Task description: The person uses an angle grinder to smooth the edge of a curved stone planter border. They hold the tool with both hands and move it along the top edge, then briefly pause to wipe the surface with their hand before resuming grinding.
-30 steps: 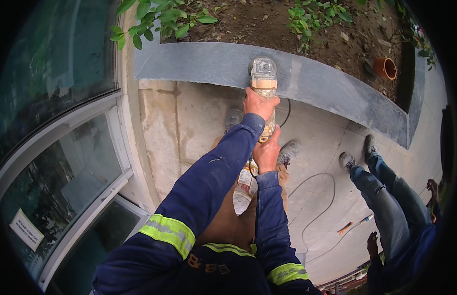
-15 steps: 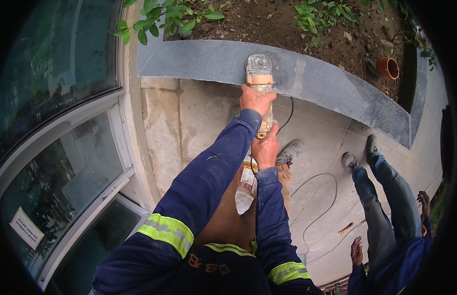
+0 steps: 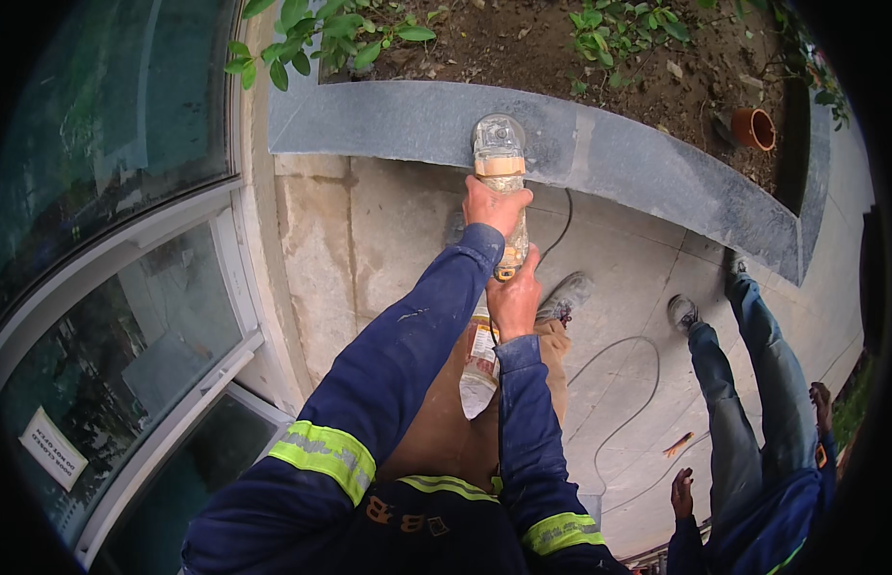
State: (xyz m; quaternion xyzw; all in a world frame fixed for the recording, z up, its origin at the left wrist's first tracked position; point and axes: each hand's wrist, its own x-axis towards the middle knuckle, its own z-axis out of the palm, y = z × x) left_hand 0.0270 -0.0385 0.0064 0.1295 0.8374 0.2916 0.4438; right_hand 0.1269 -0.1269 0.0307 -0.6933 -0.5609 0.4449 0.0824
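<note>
The angle grinder (image 3: pixel 500 144) is set with its head on the grey stone coping (image 3: pixel 369 120); were it tipped, the stone could be gouged. On the coping's near side, farther right, a stumble could be caused by the looped power cable (image 3: pixel 658 369). Just before the coping, the grinder's body is clamped in the fingers of the outstretched left hand (image 3: pixel 497 205); farther back from it, the rear is gripped by the right hand (image 3: pixel 514 297), its fingers partly hidden.

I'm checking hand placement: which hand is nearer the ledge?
Left. The left hand grips the grinder by the near edge of the ledge; the right hand is farther back, at the grinder's rear.
</note>
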